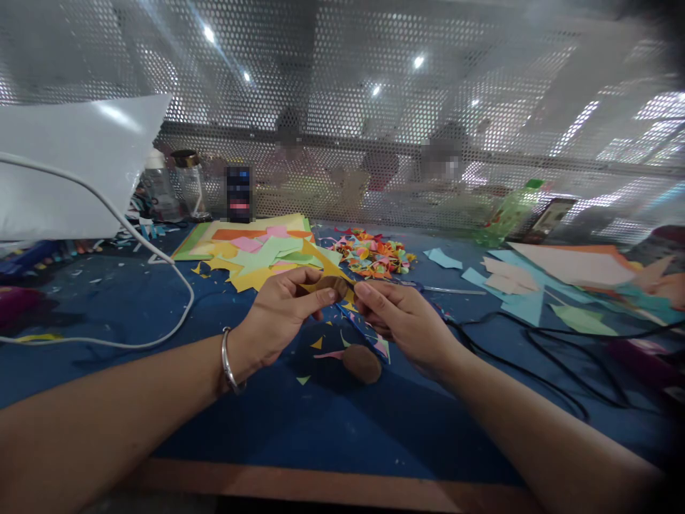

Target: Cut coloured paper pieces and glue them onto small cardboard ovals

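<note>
My left hand (286, 310), with a silver bangle at the wrist, is closed on a piece of yellow paper (323, 258) and a round brown disc (332, 283) lying against it. Opposite it, my right hand (399, 318) pinches the paper's right edge with thumb and forefinger. A small dark sliver shows by those fingertips, too blurred to name. Below the hands, a second brown disc (362, 364) lies on the blue tabletop (342, 435), beside a pink paper scrap (329, 355) and small yellow and green offcuts.
Behind my left hand lie stacked coloured sheets (208, 235). A heap of small paper scraps (374, 253) sits at the back middle. Blue and pink papers (519, 285) and black cables (540, 350) spread rightward; a white cable (182, 271) curves at left. A perforated screen (342, 93) stands behind.
</note>
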A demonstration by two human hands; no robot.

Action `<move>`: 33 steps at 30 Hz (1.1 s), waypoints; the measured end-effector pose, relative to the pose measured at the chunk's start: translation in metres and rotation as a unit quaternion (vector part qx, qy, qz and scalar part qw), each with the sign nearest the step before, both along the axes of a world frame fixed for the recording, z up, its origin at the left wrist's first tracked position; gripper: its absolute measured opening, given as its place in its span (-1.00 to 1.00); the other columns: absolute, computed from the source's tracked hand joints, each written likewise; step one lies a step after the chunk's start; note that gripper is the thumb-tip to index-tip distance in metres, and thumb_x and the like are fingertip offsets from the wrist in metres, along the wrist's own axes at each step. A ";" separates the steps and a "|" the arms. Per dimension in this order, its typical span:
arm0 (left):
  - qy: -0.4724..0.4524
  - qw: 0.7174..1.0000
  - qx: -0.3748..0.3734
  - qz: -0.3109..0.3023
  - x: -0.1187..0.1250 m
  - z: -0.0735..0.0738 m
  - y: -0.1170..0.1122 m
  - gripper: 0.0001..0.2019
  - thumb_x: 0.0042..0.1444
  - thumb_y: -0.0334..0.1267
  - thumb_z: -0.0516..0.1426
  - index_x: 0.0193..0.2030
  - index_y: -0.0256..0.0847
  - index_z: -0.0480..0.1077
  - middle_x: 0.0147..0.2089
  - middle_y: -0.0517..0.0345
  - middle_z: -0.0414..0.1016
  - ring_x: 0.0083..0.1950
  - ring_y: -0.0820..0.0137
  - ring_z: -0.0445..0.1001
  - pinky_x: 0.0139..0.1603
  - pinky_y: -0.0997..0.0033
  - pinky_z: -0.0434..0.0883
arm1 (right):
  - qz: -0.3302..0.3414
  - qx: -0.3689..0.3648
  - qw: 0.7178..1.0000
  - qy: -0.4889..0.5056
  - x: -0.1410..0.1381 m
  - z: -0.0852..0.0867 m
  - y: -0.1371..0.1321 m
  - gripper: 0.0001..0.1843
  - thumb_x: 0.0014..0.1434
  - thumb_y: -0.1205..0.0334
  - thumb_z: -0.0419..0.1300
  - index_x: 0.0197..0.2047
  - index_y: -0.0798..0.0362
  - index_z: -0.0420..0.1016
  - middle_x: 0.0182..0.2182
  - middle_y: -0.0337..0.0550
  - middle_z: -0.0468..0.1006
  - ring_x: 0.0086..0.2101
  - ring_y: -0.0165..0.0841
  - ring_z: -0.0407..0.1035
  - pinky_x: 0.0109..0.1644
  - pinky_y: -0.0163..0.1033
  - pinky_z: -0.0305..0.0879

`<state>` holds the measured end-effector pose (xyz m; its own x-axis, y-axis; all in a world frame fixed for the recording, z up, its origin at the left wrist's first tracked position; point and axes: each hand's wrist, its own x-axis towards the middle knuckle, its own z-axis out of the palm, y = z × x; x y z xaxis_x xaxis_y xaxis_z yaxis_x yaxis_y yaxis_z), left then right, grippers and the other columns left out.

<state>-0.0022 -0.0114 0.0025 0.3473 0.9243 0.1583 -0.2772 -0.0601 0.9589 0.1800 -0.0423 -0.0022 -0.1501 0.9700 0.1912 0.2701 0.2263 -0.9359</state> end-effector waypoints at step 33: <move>0.047 0.999 -0.025 -0.001 -0.001 0.007 -0.003 -0.90 -0.10 -0.34 0.32 -0.40 -0.26 0.54 -0.47 0.26 0.45 -0.56 0.62 0.18 -0.54 0.56 0.10 | -0.002 0.032 0.998 -0.055 0.004 0.002 0.001 -0.45 0.24 -0.28 0.07 -0.51 0.03 0.27 -0.59 -0.33 0.14 -0.60 -0.49 -0.05 -0.56 -0.31 -0.11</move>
